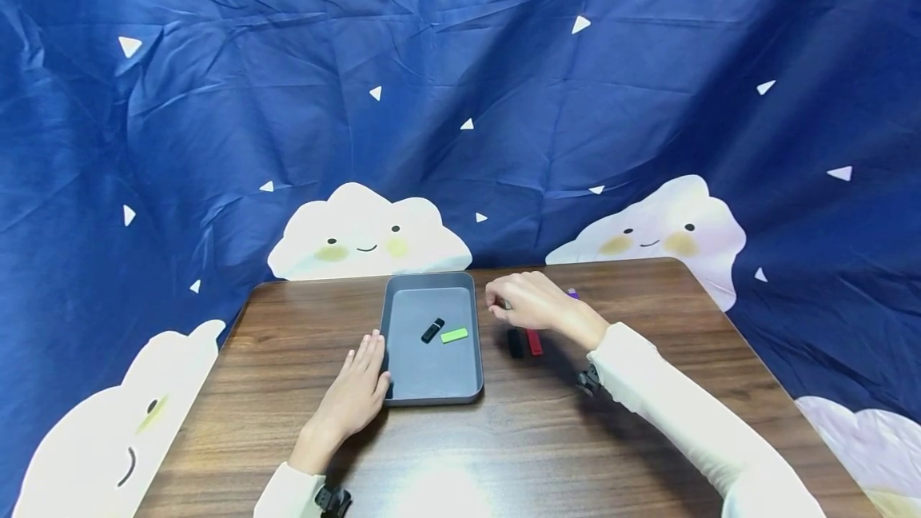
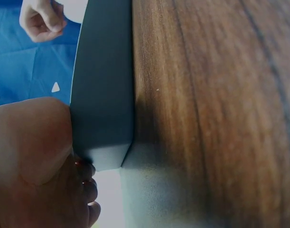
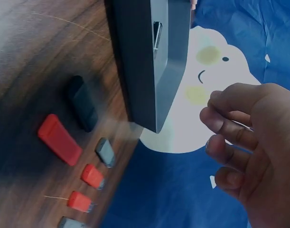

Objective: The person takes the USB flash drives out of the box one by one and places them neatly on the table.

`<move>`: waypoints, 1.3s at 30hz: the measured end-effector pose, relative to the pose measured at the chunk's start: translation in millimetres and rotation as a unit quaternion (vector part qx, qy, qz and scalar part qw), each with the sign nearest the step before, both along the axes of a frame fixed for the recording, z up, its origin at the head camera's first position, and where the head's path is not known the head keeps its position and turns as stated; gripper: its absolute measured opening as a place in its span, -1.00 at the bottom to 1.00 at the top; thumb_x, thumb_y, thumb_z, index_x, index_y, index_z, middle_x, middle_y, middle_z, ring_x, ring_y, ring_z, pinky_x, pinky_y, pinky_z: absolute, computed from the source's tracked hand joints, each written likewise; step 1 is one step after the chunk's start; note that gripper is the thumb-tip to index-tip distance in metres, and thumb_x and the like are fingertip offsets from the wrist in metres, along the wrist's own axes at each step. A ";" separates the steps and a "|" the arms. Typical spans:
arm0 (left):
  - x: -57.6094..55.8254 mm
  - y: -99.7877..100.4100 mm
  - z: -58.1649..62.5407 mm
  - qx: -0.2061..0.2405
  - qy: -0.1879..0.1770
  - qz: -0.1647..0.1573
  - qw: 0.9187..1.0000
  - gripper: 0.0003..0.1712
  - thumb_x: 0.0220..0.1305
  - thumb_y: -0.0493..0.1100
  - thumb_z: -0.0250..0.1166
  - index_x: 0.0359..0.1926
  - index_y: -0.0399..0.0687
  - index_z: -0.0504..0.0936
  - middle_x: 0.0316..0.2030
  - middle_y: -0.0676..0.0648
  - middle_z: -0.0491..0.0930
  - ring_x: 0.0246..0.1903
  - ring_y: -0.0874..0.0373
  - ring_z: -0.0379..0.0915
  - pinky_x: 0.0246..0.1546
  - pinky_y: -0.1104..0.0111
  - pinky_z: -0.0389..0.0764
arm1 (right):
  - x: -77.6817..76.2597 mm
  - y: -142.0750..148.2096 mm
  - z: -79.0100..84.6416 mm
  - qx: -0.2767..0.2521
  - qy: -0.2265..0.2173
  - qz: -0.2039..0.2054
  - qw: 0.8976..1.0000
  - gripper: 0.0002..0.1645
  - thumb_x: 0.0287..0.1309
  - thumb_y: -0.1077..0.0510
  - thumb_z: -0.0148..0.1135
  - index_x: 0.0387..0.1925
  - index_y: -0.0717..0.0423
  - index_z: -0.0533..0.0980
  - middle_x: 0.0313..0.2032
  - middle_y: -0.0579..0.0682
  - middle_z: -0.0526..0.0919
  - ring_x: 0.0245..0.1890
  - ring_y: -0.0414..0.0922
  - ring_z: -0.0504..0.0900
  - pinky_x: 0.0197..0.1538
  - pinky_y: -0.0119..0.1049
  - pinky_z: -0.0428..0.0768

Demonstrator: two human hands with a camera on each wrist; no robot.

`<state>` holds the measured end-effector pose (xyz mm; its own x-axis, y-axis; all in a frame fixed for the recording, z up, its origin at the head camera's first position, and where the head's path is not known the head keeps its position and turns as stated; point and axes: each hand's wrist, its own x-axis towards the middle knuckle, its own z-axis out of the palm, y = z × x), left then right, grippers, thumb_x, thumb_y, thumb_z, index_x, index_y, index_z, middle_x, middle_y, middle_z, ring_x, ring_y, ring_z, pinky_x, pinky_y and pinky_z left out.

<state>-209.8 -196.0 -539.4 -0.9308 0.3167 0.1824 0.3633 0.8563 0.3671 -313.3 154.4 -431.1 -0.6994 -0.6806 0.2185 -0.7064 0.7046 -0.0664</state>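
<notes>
A grey rectangular tray (image 1: 432, 380) lies on the wooden table, holding a black USB stick (image 1: 432, 331) and a green stick (image 1: 454, 336). My left hand (image 1: 352, 390) rests along the tray's left side, fingers straight and reaching over its rim. Just right of the tray, my right hand (image 1: 528, 300) hovers with its fingers loosely curled. Nothing shows between those fingers (image 3: 220, 124) in the right wrist view. Below that hand are a black stick (image 3: 82, 103) and a red stick (image 3: 60, 138). Smaller red pieces (image 3: 92, 175) and grey pieces (image 3: 105, 152) with metal ends lie beyond them.
Past the right wrist, a purple piece (image 1: 572, 292) peeks out on the table (image 1: 647, 302). Behind the table's far edge hangs a blue cloth (image 1: 432, 142) printed with white clouds and triangles. Each wrist carries a small black camera (image 1: 590, 380).
</notes>
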 end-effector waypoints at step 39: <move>3.0 3.5 8.2 -0.016 -0.010 0.007 1.000 -0.29 0.62 -0.17 0.06 0.59 -0.49 0.16 0.63 -0.42 0.11 0.64 -0.34 0.03 0.62 -0.24 0.14 | -19.7 -74.7 14.7 0.086 -0.008 0.089 0.992 -0.76 0.18 0.29 0.30 -0.45 -0.14 0.60 -0.49 -0.25 0.61 -0.50 -0.26 0.48 -0.44 -0.33 0.45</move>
